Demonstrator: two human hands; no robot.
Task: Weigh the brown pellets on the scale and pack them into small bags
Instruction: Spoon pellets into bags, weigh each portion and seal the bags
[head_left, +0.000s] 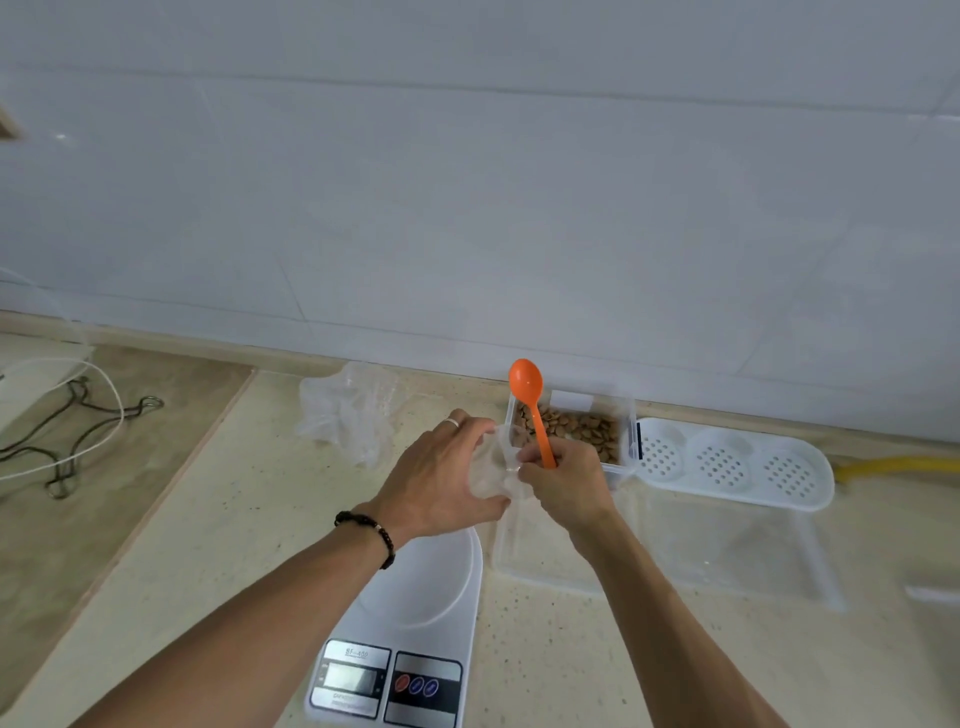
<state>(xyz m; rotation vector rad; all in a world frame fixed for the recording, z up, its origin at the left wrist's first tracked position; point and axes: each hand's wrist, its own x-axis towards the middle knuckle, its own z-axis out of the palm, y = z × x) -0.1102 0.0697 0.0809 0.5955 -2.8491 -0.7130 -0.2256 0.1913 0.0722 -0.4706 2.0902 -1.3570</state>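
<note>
A clear box of brown pellets stands by the wall. My left hand grips one side of a small clear bag, held above the white scale. My right hand pinches the bag's other side and also holds an orange spoon, whose bowl points up over the pellet box. The scale's platform is bare, and its display sits near the bottom edge.
A pile of clear plastic bags lies left of the pellet box. A white perforated tray and a clear lid or tray sit to the right. Cables lie on the brown surface at far left.
</note>
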